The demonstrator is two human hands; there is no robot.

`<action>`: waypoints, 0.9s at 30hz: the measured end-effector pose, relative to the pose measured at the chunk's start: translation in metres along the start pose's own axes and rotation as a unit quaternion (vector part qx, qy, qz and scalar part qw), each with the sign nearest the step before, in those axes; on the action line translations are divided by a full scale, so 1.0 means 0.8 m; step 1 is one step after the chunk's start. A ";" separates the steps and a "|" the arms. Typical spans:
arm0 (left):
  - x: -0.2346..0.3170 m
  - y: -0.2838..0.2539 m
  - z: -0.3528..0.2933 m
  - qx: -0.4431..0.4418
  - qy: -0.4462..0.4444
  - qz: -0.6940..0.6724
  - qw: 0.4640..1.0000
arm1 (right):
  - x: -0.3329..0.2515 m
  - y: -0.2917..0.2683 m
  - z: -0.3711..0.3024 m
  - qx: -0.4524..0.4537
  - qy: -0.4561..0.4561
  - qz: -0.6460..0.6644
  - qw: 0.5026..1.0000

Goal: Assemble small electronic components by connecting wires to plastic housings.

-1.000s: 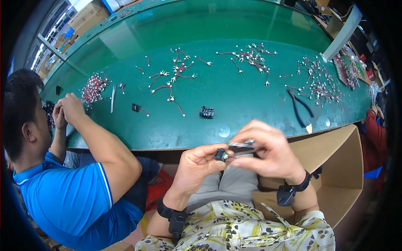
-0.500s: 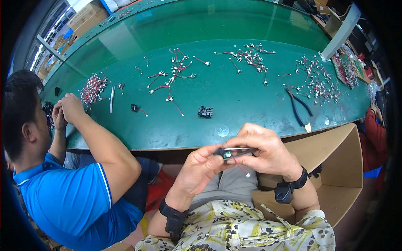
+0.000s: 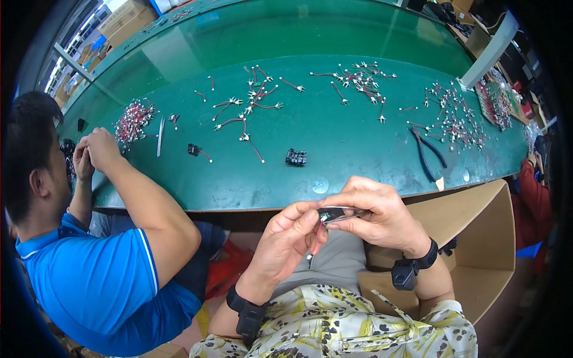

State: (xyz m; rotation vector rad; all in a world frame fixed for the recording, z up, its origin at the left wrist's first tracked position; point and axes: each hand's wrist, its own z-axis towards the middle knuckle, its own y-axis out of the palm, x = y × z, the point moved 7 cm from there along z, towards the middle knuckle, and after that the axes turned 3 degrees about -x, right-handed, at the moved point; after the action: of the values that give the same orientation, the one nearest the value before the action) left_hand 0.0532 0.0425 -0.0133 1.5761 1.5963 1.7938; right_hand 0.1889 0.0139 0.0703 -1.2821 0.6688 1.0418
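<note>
Above my lap, my left hand (image 3: 285,241) pinches a small black plastic housing (image 3: 332,211) with a bit of green board inside. From the housing a thin red wire (image 3: 315,242) hangs down past my left fingers, ending in a small white connector. My right hand (image 3: 385,216) is closed around slim metal tweezers (image 3: 353,213), their tips at the housing; the fingers partly hide them. On the green table beyond my hands sits a cluster of black housings (image 3: 296,157). Left of it, another black housing (image 3: 193,150) has a red wire attached.
Red-wired parts lie in groups on the table (image 3: 239,179), including a dense pile (image 3: 134,120). Pliers (image 3: 427,154) rest near the right front edge, and tweezers (image 3: 160,136) at left. An open cardboard box (image 3: 483,232) stands right of me. A co-worker in blue (image 3: 107,286) sits at left.
The housing has turned between my fingers, and its wire now hangs nearer my left hand, with the connector shifted left. My left fingers have changed their hold slightly.
</note>
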 end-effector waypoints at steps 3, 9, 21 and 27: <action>0.007 0.004 -0.001 0.013 -0.002 0.034 0.999 | 0.002 0.001 -0.003 0.009 -0.009 -0.030 0.999; 0.015 -0.002 -0.005 0.034 0.031 0.149 0.988 | -0.011 -0.005 0.000 0.030 0.069 -0.012 0.997; 0.036 0.011 -0.010 0.025 0.169 0.214 0.962 | -0.025 0.000 -0.008 0.068 -0.063 -0.243 0.966; 0.037 0.012 -0.009 0.039 0.174 0.258 0.950 | -0.024 0.001 -0.009 0.062 -0.065 -0.270 0.959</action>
State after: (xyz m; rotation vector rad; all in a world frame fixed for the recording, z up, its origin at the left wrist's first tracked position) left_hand 0.0408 0.0580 0.0120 1.9346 1.4983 2.4191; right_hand 0.1809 0.0023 0.0852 -1.1829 0.2511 0.6148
